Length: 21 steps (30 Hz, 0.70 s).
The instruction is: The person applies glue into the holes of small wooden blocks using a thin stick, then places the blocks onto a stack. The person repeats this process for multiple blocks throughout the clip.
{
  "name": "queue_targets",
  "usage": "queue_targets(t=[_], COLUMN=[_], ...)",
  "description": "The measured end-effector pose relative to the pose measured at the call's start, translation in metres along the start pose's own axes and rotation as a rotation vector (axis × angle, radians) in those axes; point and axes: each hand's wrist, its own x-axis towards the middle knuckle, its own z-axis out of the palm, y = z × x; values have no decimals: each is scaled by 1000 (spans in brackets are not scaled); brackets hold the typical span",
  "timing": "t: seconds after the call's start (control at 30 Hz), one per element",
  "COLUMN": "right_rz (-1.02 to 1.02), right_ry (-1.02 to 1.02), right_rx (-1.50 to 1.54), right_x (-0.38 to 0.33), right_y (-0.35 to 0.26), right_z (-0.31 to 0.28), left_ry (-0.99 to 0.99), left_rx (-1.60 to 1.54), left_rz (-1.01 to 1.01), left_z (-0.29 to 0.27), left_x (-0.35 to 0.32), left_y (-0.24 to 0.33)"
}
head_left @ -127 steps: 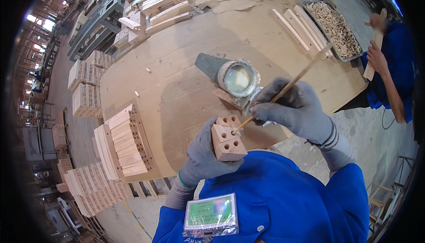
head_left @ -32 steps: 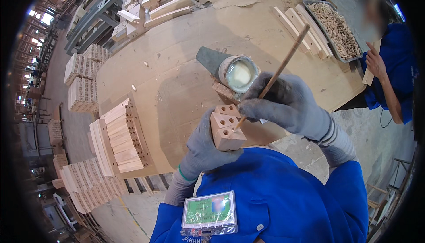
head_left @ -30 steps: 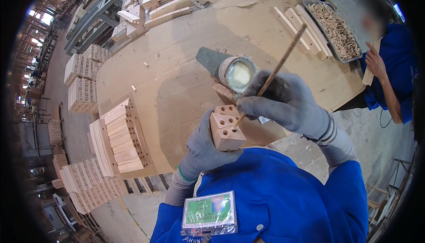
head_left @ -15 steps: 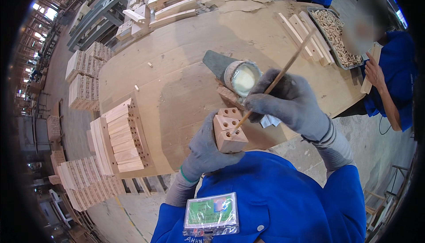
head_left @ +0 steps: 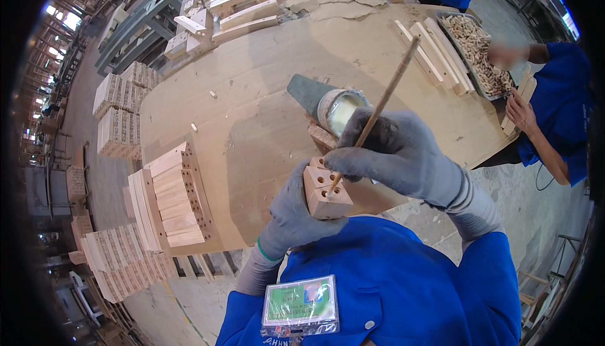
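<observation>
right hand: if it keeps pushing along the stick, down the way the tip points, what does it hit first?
The wooden block in the left hand. The right hand grips a thin stick whose lower tip sits at one of the holes in the block's top face. Whether the tip has already entered cannot be told.

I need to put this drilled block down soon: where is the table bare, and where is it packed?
Bare plywood lies in the table middle, between the stack of pale drilled wooden blocks at the left edge and the open round glue tin. Crowded: the far edge with loose wooden slats, and the right end with long wooden strips and a metal tray of dowels.
</observation>
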Motion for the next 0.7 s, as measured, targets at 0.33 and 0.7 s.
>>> queue_targets(t=[0.33,0.7], right_rz=[-227,-278], right_ry=[35,46], right_rx=[131,492], right_x=[-11,15], right_y=[-30,0], right_z=[-15,-8], left_ry=[247,518], left_rx=[134,631], left_rz=[278,883], left_z=[-17,-62], left_x=[-2,18], left_y=[4,32])
